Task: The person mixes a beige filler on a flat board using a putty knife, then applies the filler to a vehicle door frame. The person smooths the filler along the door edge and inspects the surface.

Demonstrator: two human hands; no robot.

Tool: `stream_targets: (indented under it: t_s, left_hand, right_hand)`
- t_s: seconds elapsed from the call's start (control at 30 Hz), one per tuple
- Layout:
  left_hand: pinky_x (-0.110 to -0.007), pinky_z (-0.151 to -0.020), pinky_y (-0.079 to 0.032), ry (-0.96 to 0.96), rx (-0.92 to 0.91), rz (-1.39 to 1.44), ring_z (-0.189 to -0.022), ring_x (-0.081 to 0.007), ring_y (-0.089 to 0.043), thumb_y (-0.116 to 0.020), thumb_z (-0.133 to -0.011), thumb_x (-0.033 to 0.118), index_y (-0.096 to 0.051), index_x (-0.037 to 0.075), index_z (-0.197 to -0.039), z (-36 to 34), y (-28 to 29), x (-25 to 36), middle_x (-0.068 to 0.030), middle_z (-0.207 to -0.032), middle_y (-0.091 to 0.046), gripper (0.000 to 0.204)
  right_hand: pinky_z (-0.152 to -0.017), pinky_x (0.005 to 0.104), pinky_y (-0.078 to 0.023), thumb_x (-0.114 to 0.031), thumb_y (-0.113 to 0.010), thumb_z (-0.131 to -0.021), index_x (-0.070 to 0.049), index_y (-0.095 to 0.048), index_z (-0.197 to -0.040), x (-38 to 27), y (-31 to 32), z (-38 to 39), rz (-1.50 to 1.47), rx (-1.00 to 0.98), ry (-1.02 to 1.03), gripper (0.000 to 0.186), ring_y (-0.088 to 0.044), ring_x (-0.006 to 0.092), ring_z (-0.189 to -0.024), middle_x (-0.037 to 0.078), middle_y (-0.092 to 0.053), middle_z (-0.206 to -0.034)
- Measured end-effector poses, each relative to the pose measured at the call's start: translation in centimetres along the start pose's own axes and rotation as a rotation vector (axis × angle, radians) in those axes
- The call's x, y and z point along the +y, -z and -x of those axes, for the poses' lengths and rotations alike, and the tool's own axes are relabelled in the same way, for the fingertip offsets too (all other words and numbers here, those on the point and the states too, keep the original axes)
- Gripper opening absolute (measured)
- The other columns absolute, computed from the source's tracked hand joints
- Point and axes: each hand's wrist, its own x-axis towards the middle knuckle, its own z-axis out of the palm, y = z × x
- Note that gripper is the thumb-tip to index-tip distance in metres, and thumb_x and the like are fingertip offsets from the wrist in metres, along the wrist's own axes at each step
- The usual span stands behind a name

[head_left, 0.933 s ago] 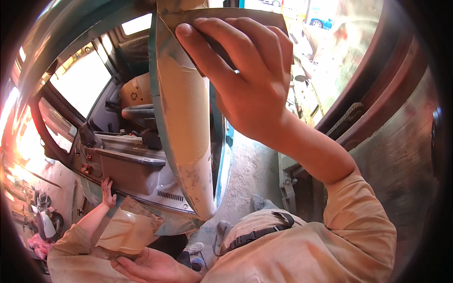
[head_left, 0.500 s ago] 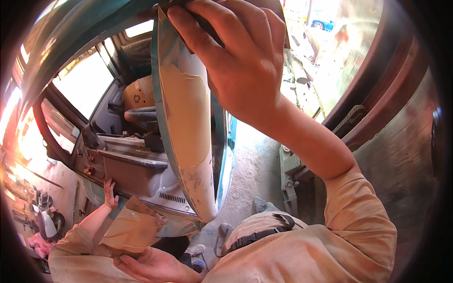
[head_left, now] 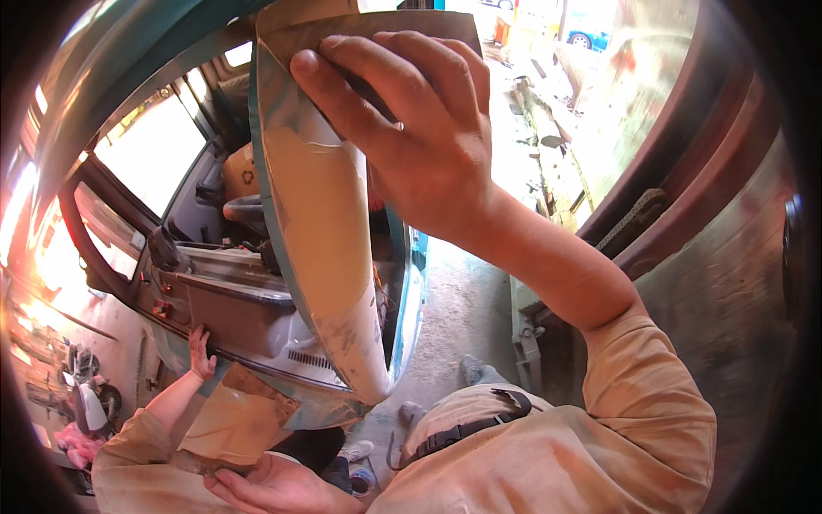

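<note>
In front of me rises a vehicle's curved door pillar [head_left: 364,343], with a broad patch of smooth tan filler [head_left: 317,231] on its face. My right hand [head_left: 428,128] is raised at its upper part, fingers closed on a wide, flat, dark spreader [head_left: 428,24]. The spreader's left end reaches the pillar's edge. Low down, my left hand [head_left: 274,484] holds a flat board [head_left: 244,383] from beneath, its thumb side toward me. Tan filler paste [head_left: 231,424] covers much of the board.
Another person's hand [head_left: 201,353] rests on the sill at left, below a tan sleeve. Inside the cab are a steering wheel [head_left: 244,210] and a cardboard box [head_left: 240,171]. Dark red metal [head_left: 685,163] curves along the right. A motorbike [head_left: 90,403] stands far left.
My right hand and the spreader have come lower and leftward in view, so more of the spreader shows. The pillar's top has also shifted left. My left hand has barely moved.
</note>
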Motion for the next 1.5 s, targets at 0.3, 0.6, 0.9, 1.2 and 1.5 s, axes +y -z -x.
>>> stream_targets:
  t_s: [0.3,0.6,0.9,1.2,1.5]
  left_hand:
    - [-0.044,-0.104,-0.048,-0.035,0.073,-0.106,-0.122,-0.0322,-0.059,-0.056,-0.1,0.01,-0.057,-0.009,-0.128,0.7,0.4,0.3,-0.0168,-0.129,-0.059,0.034]
    - [-0.046,-0.108,-0.047,-0.261,-0.15,-0.051,-0.129,-0.0321,-0.057,-0.051,-0.103,0.008,-0.063,-0.009,-0.125,0.3,3.4,-0.4,-0.012,-0.143,-0.054,0.031]
    - [-0.047,-0.106,-0.049,-0.153,0.028,-0.024,-0.122,-0.0352,-0.06,-0.054,-0.1,0.005,-0.054,-0.012,-0.132,1.6,0.0,2.2,-0.0232,-0.136,-0.056,0.036]
    - [-0.047,-0.104,-0.051,-0.249,-0.032,-0.004,-0.121,-0.0367,-0.061,-0.054,-0.1,0.005,-0.053,-0.014,-0.131,1.8,-0.2,2.3,-0.0267,-0.139,-0.053,0.036]
    - [-0.051,-0.112,-0.045,-0.255,-0.013,-0.099,-0.133,-0.0377,-0.052,-0.051,-0.101,0.005,-0.055,-0.007,-0.135,3.3,-1.9,2.4,-0.0217,-0.147,-0.05,0.036]
  right_hand:
    - [-0.096,0.042,-0.046,-0.015,-0.081,-0.072,-0.015,-0.074,-0.121,-0.8,0.5,1.6,-0.055,-0.039,-0.035,0.05,-0.058,0.0243,-0.11,0.003,-0.065,-0.123]
    - [-0.1,0.0495,-0.041,-0.017,-0.069,-0.081,-0.017,-0.07,-0.13,-1.3,0.2,3.9,-0.17,-0.034,-0.076,0.049,-0.054,0.0249,-0.117,0.001,-0.059,-0.136]
    - [-0.105,0.0495,-0.041,-0.015,-0.068,-0.085,-0.02,-0.068,-0.133,-2.4,0.8,5.9,-0.266,-0.056,-0.117,0.048,-0.052,0.0229,-0.123,-0.001,-0.053,-0.143]
    - [-0.101,0.0495,-0.047,-0.012,-0.074,-0.086,-0.021,-0.07,-0.132,-2.9,3.4,8.7,-0.397,-0.063,-0.156,0.047,-0.055,0.0229,-0.119,0.0,-0.058,-0.137]
    - [-0.106,0.0536,-0.045,-0.011,-0.076,-0.082,-0.022,-0.072,-0.128,-1.7,2.3,7.4,-0.45,0.088,-0.165,0.047,-0.059,0.0244,-0.117,0.002,-0.061,-0.133]
